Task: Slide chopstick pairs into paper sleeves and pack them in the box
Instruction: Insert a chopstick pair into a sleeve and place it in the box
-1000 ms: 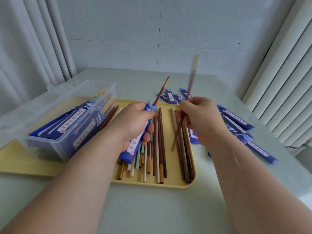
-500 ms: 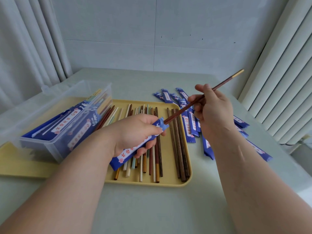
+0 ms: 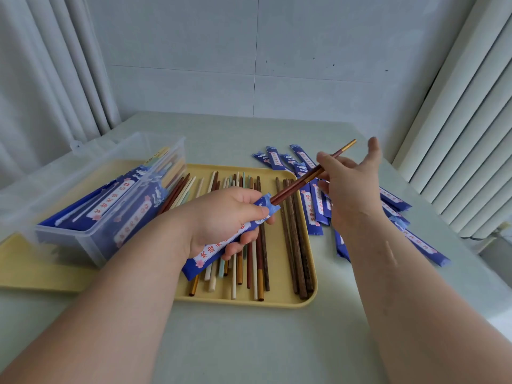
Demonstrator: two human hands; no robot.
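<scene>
the left hand (image 3: pixel 221 217) is curled round a blue paper sleeve (image 3: pixel 206 254) with a white printed label and holds it slanted above the yellow tray (image 3: pixel 288 302), its open mouth pointing up and to the right. two red-brown chopsticks with gold ends stick out of that mouth side by side. the upper chopstick (image 3: pixel 342 151) reaches further out, and the right hand (image 3: pixel 350 187) pinches it between its fingertips (image 3: pixel 324 162) partway along, with one digit standing straight up clear of the stick. the second chopstick (image 3: pixel 308 178) shows less of its length, and its gold end lies just below those fingers. under the sleeve, loose chopsticks (image 3: pixel 295 245) in brown, red, cream, pale green and gold lie roughly parallel on the tray. a clear plastic box (image 3: pixel 83 242) stands to the left, tilted in this view, with filled blue sleeves (image 3: pixel 110 202) stacked lengthwise inside it. yellow shows beneath the box too, though i cannot tell whether it is the same tray. more blue sleeves (image 3: pixel 424 245) lie scattered flat on the pale green counter (image 3: pixel 249 345) to the right of the tray, some overlapping and a few touching its edge. pale curtains (image 3: pixel 41 79) hang on the left, a white ribbed panel (image 3: pixel 471 134) stands on the right, and a plain wall (image 3: pixel 249 51) runs behind.
</scene>
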